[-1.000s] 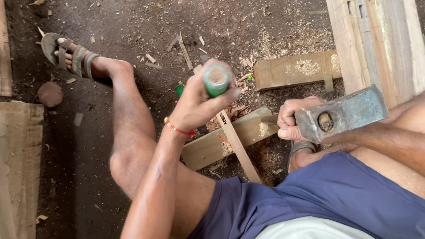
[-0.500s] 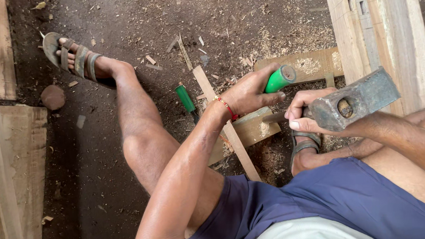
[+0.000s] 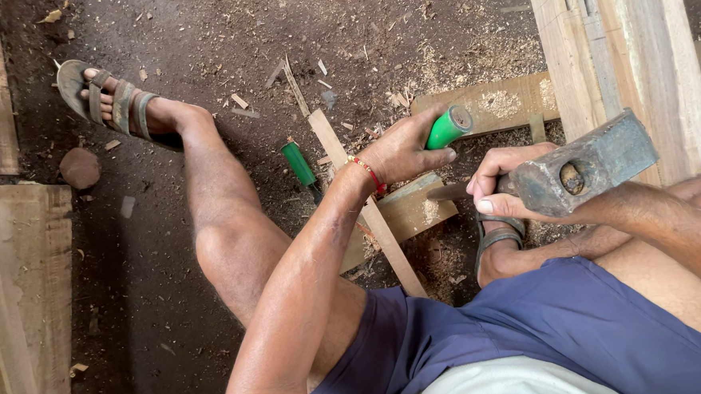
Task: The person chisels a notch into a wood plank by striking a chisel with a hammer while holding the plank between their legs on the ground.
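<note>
the chisel [image 3: 448, 128], green-handled, sits in the left hand [image 3: 400, 150], whose fingers wrap tight round the handle so that only the handle's butt end sticks out past the knuckles. its blade is hidden under the hand. the chisel is held over the block [image 3: 411, 210], a short pale piece of wood lying on the dirt floor [image 3: 199, 53]. a red string band [image 3: 367, 174] circles the left wrist just behind the chisel.

right of the chisel, close but apart, the right hand [image 3: 500, 185] is clenched round the neck of a hammer [image 3: 585, 165]; its heavy grey steel head, with a round eye in its side, sits level with the chisel's handle.

a thin slat [image 3: 363, 200] runs slantwise under the left wrist and across the block. left of the chisel, on the floor beside the slat, lies a second chisel [image 3: 299, 164] with the same green handle, untouched. beyond the chisel lies a flat plank [image 3: 494, 105] dusted with sawdust, and right of that stands a pale timber [image 3: 623, 55] with slots cut in its edge.

below the chisel a sandalled foot [image 3: 497, 249] rests beside the block. far to the left of the chisel the other leg stretches out to a sandalled foot [image 3: 114, 101], with a round stone [image 3: 79, 167] near it. wood chips and sawdust litter the floor.
</note>
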